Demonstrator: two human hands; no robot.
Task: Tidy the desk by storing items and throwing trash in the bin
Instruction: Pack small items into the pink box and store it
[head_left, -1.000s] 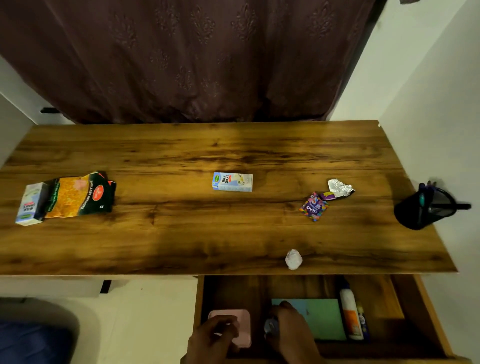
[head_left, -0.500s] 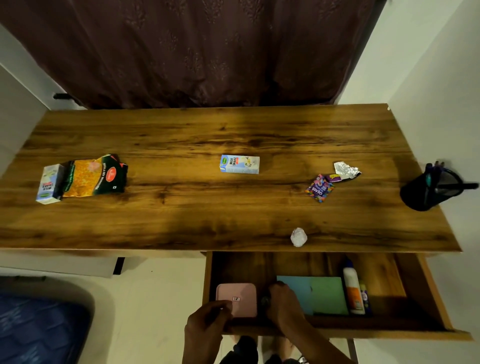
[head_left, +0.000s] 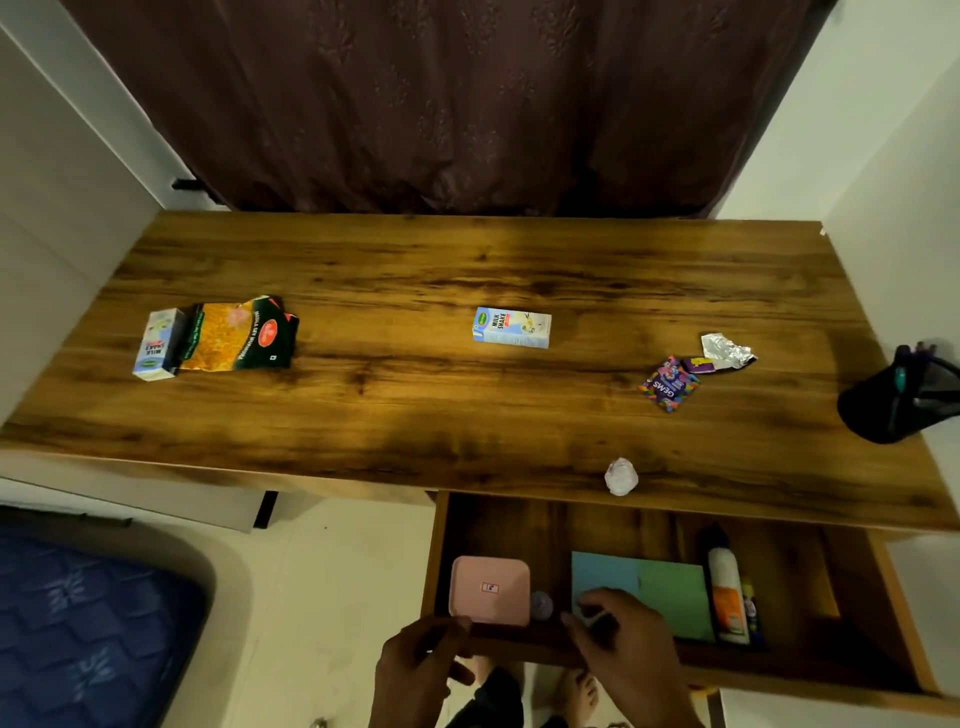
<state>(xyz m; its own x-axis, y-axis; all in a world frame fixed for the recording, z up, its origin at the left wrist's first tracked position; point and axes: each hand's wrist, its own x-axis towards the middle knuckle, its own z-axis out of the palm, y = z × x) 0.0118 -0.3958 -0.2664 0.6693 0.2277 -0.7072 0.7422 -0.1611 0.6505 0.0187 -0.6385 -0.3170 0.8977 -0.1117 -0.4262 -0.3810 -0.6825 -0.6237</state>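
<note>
Below the wooden desk's (head_left: 467, 415) front edge, both loosely curled, empty hands, left hand (head_left: 415, 670) and right hand (head_left: 623, 644), should push the open wooden drawer (head_left: 810, 670) squarely shut.

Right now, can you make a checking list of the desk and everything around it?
Surface: wooden desk, drawer pulled open.
Job's things: two milkshake cartons, snack packet, candy wrapper, foil scrap, paper ball on top.
Clutter: pink box, coloured pads, glue bottle in drawer.
Hands: left hand and right hand at the drawer front; what they hold is unclear.
Cables: nothing seen.
Surroundings: pen holder, dark curtain, blue mattress.
</note>
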